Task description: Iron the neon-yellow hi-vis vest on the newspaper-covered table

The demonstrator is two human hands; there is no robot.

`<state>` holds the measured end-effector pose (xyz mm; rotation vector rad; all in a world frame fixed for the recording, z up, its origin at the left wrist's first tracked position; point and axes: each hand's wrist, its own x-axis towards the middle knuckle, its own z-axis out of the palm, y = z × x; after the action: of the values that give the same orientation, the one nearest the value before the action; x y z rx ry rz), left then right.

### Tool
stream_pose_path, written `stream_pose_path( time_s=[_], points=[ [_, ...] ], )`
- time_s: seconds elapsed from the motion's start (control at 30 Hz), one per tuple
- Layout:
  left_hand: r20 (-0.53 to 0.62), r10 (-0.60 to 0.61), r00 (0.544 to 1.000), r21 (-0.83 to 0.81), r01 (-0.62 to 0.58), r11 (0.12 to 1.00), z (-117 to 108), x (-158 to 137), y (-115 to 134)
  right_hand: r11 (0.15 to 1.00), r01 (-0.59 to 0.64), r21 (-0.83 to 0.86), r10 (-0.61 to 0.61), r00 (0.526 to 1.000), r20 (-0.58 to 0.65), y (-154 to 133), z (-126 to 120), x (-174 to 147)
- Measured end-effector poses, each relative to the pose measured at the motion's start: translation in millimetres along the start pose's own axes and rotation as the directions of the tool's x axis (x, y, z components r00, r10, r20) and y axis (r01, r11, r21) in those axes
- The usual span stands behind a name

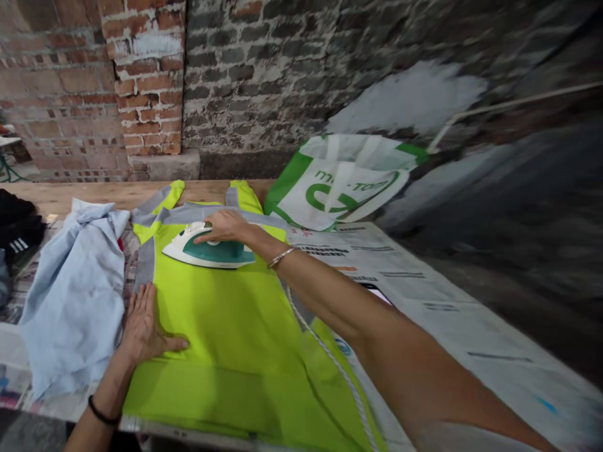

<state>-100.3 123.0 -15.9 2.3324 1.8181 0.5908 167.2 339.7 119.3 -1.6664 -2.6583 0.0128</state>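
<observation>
A fluorescent yellow garment (221, 314) with grey bands lies spread over the table. My right hand (228, 227) is wrapped round the handle of a white and teal iron (214, 253), whose sole rests on the upper part of the garment. Its tip points left. From behind my right forearm a pale braided cord (336, 364) runs down to the front edge. My left hand (148, 326) lies flat at the garment's left side, fingers stretched and thumb out on the yellow cloth.
Left of the garment lies a crumpled light blue cloth (78, 301), with dark clothing (19, 229) beyond it. A white and green bag (348, 182) leans by the brick wall (264, 81). Newspaper (424, 326) covers the table's right side, where a phone (377, 292) is partly hidden behind my forearm.
</observation>
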Motion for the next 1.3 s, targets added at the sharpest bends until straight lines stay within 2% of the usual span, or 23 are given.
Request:
stream_pose_path(
  time_s=[0.2,0.3,0.4,0.47,0.63,0.83,0.97,1.07,1.17,1.3],
  points=[
    [0.018,-0.04,0.999,-0.078,0.041,0.996,-7,3,3,0.999,0.044,-0.028,-0.043,0.998,0.043,-41,-6,-110],
    [0.02,-0.039,0.999,-0.077,0.041,0.996,-11,4,5,0.998,0.051,-0.037,-0.048,0.996,0.079,-55,-6,-155],
    [0.024,-0.045,0.999,-0.071,0.046,0.996,-14,4,7,0.997,0.057,-0.045,-0.053,0.995,0.081,-60,-5,-179],
    [0.029,-0.047,0.998,-0.066,0.049,0.997,-15,5,8,0.997,0.058,-0.054,-0.055,0.996,0.07,-59,-3,-180],
    [0.054,-0.047,0.997,-0.048,0.05,0.998,-14,5,7,0.998,0.012,-0.054,-0.011,1.0,0.018,-41,-2,-145],
    [0.011,0.003,1.0,0.018,-0.003,1.0,-7,3,3,0.995,-0.085,-0.041,0.081,0.992,-0.093,14,6,-57],
    [-0.041,0.071,0.997,0.07,-0.068,0.995,-2,1,3,0.986,-0.165,-0.017,0.162,0.98,-0.117,54,12,3],
    [-0.053,0.088,0.995,0.09,-0.083,0.992,-2,0,4,0.978,-0.208,-0.009,0.205,0.971,-0.121,76,14,33],
    [-0.041,0.096,0.995,0.087,-0.092,0.992,-3,1,4,0.978,-0.208,0.007,0.207,0.971,-0.117,84,13,42],
    [-0.02,0.087,0.996,0.069,-0.086,0.994,-4,3,2,0.986,-0.165,0.017,0.166,0.984,-0.061,74,8,17]
  ],
)
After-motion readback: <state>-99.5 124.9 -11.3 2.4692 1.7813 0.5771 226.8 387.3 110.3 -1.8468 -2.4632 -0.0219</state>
